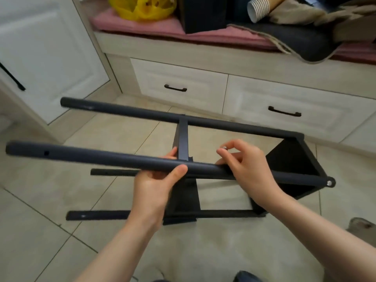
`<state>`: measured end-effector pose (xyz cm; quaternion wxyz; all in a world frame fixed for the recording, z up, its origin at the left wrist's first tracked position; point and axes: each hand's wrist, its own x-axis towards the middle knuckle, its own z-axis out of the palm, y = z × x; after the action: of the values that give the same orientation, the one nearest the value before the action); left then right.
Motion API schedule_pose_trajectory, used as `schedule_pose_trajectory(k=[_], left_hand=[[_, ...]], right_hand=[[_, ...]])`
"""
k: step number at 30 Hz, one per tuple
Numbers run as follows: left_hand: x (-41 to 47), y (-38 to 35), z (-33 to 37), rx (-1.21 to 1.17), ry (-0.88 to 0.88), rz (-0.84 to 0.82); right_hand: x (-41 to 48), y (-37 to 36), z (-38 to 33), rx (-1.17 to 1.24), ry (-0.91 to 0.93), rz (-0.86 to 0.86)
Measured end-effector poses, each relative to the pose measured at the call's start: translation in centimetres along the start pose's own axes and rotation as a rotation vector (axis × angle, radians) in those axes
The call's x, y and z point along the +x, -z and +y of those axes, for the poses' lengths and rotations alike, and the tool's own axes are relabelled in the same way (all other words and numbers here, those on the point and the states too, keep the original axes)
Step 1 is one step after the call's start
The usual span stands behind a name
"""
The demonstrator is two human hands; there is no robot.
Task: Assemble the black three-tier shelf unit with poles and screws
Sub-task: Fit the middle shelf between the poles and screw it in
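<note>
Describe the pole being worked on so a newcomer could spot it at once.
The black shelf frame lies on its side on the tiled floor before the white drawers. The pole is the upper one nearest the person. Alone among the four, it is gripped by the left hand.

Beige tiles (114, 137) covered the floor. A white cabinet door (40, 47) stood left of a bench (203, 51) with two drawers (179, 78), topped by a pink cushion (154, 27).
</note>
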<state>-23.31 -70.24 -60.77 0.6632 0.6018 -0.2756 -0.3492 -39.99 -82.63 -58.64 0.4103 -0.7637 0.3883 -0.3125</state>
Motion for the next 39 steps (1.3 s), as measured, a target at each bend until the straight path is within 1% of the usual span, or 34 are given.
schedule_pose_trajectory(k=[3, 6, 9, 14, 18, 23, 27, 33, 35, 37, 38, 39], left_hand=[[-1.3, 0.9, -2.2, -0.059, 0.078, 0.045], [-2.2, 1.7, -3.5, -0.063, 0.121, 0.073], [-2.8, 1.9, -3.8, -0.074, 0.119, 0.082], [-3.6, 2.2, -4.1, -0.074, 0.148, 0.152], [-4.4, 2.7, -4.3, -0.080, 0.184, 0.184], [-5.2, 2.9, -3.9, -0.020, 0.228, 0.211], [-5.9, 3.6, -3.9, 0.128, 0.286, 0.233], [-6.3, 4.0, -3.2, 0.254, 0.356, 0.223], [-6.4, 4.0, -2.7, 0.353, 0.385, 0.205], [-6.7, 3.9, -2.0, 0.558, 0.349, 0.181], [-6.9, 4.0, -1.7, 0.738, 0.273, 0.172], [-6.9, 4.1, -1.3, 0.951, 0.155, 0.180]], right_hand=[[-0.8, -1.2, 1.1, -0.077, -0.027, -0.063], [-1.2, -2.3, 1.3, -0.153, -0.050, -0.102], [-1.5, -2.7, 1.0, -0.198, -0.020, -0.088], [-2.5, -3.3, 0.9, -0.238, 0.017, -0.076], [-3.5, -3.6, 1.0, -0.253, 0.025, -0.102], [-3.8, -3.8, 1.0, -0.313, 0.014, -0.121], [-4.2, -3.8, 0.9, -0.326, -0.016, -0.152], [-4.7, -4.0, 1.2, -0.434, 0.032, -0.158], [-4.8, -4.1, 1.1, -0.460, 0.060, -0.140], [-4.9, -4.1, 1.1, -0.472, 0.082, -0.138], [-5.0, -4.1, 1.1, -0.475, 0.091, -0.140], [-5.1, -4.1, 1.1, -0.476, 0.099, -0.140]])
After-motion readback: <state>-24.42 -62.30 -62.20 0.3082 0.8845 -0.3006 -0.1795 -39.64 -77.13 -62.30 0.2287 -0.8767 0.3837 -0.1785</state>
